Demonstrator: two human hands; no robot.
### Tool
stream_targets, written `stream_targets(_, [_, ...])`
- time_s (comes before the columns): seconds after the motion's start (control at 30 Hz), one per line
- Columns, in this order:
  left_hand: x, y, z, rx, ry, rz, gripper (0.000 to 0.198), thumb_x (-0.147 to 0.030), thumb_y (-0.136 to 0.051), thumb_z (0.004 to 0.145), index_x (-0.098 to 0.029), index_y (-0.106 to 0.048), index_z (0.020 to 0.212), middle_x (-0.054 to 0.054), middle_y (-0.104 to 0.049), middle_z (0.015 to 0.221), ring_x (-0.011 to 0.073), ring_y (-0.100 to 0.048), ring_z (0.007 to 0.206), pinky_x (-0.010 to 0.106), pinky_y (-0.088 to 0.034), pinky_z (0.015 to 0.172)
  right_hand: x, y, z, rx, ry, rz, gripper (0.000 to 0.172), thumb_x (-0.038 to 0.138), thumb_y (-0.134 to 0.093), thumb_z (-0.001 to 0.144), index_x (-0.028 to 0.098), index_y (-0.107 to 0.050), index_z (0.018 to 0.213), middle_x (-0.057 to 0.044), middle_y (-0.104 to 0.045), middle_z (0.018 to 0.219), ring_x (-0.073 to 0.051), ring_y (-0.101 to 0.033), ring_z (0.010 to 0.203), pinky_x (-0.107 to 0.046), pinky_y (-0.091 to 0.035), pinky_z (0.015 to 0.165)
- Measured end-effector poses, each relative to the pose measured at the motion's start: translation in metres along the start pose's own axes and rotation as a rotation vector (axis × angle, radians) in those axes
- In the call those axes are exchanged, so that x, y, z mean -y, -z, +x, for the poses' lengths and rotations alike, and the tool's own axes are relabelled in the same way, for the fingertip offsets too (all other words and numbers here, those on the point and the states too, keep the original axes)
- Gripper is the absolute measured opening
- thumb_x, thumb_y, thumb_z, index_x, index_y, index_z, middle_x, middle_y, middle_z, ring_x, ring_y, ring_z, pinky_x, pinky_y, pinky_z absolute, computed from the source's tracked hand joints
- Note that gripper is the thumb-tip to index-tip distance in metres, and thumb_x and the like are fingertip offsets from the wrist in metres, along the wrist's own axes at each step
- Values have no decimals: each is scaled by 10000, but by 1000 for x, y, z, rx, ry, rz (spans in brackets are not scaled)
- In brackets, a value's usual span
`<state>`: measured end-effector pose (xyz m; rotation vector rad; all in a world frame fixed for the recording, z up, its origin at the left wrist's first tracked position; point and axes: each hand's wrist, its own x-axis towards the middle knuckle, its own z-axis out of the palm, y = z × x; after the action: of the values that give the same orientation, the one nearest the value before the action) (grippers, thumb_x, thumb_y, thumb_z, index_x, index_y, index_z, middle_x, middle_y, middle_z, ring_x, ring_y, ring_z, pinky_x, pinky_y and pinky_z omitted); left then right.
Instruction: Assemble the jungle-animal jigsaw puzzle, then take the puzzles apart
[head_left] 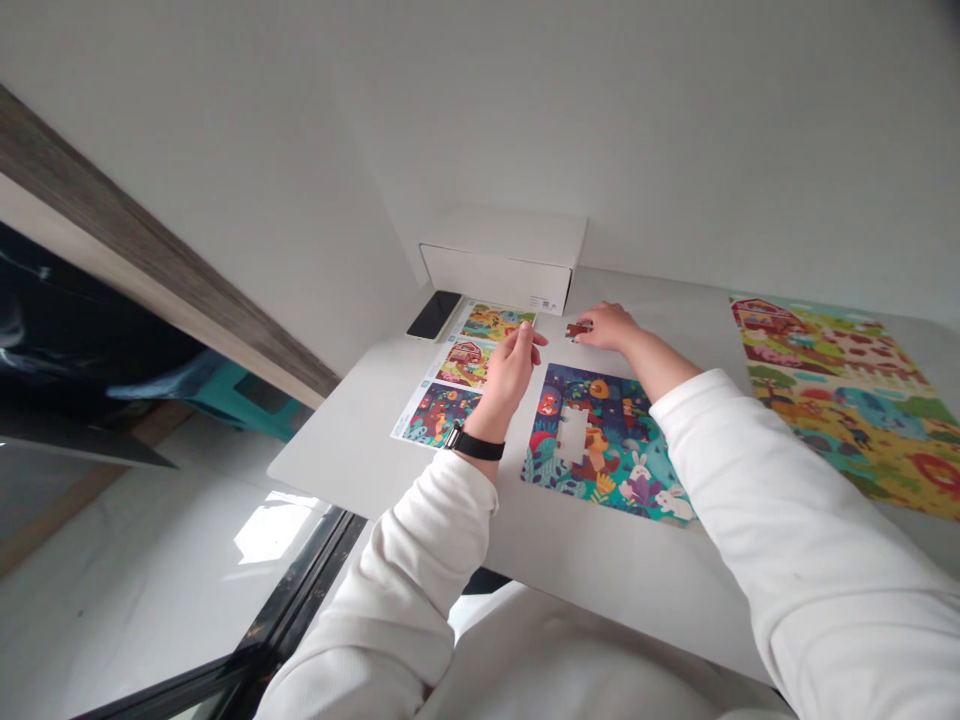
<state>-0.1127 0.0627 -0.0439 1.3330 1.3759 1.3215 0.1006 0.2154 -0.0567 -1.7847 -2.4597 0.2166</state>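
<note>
My right hand [609, 325] rests on the white table [352, 440] beyond a blue jigsaw puzzle [604, 440], with its fingers closed on a small brown puzzle piece [576, 329]. The blue puzzle has a white gap near its middle left. My left hand [512, 370], with a black watch on the wrist, hovers between that puzzle and a printed sheet of three picture samples [465, 370]. Its fingers are curled together and I cannot see anything in them.
A white cardboard box [502, 262] stands against the wall behind the sheet. A black phone [433, 314] lies left of the box. A finished farm puzzle [847, 400] covers the table's right side. The table's left edge drops to a pale floor and a teal stool [240, 395].
</note>
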Motion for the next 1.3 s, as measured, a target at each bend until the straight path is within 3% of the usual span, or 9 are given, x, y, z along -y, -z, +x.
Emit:
stream_targets(0.23, [-2,-2,-3,-26,0,-114,610,-740,-425,1053,-209,-688,910,-23,-546,662,99,-410,499,257,-323,479,-3,3,-6,19,101,90,462,364,-879,740,265,-793,1184,-67,-788,1204,-273,-702,1066,-355,-547,921])
stream_targets(0.4, [-9,-2,-6,-1,-1,-144,575,-705,-446,1059,-208,-679,890,-26,-532,662,96,-407,499,258,-334,489,1,5,-12,-13,76,13,540,474,-864,774,283,-796,1274,-110,-740,1358,-348,-676,1213,-421,-537,1003])
stream_targets(0.53, [-10,-3,-7,2,4,-121,595,-722,-425,1057,-209,-672,884,-22,-531,663,100,-411,504,259,-336,489,3,7,-6,33,-3,-20,419,484,-915,717,316,-864,1098,-109,-755,1301,-387,-680,1190,-476,-547,999])
stream_targets(0.67, [-9,-3,-7,1,2,-128,583,-710,-438,1059,-209,-682,889,-21,-540,662,100,-423,504,261,-343,489,2,7,-5,12,-6,38,428,421,-955,648,307,-838,1044,-70,-796,1149,-313,-715,1050,-407,-565,910])
stream_targets(0.8, [-9,-3,-7,1,18,-143,515,-628,-457,1079,-207,-685,890,-27,-531,656,96,-418,500,255,-339,493,2,11,-17,-89,-18,305,259,298,-852,758,224,-769,992,-55,-812,997,-241,-723,918,-360,-553,858])
stream_targets(0.87, [-8,-4,-6,5,20,-144,456,-568,-480,1079,-206,-686,893,-29,-526,654,94,-417,503,246,-336,493,0,18,-32,-139,-23,514,196,304,-816,800,201,-730,943,-60,-806,923,-225,-719,861,-351,-552,817])
stream_targets(1.0, [-7,-6,-6,25,5,-80,348,-516,-562,1034,-211,-677,915,-33,-543,661,96,-430,527,228,-337,498,-6,35,-82,-182,-12,921,303,416,-855,783,213,-680,926,-50,-789,846,-205,-713,788,-344,-563,769])
stream_targets(1.17, [-9,-10,-9,72,-73,-80,264,-479,-677,954,-217,-656,926,-39,-567,683,92,-453,548,224,-348,508,-15,46,-171,-219,-129,1137,449,560,-904,717,227,-677,916,-34,-769,854,-203,-715,792,-333,-569,733])
stream_targets(1.3, [-12,-13,-16,144,-125,-138,275,-480,-717,931,-218,-644,902,-34,-572,703,84,-451,541,225,-337,500,-16,39,-225,-212,-266,1320,465,549,-926,683,250,-675,934,-9,-740,861,-185,-695,745,-302,-535,642])
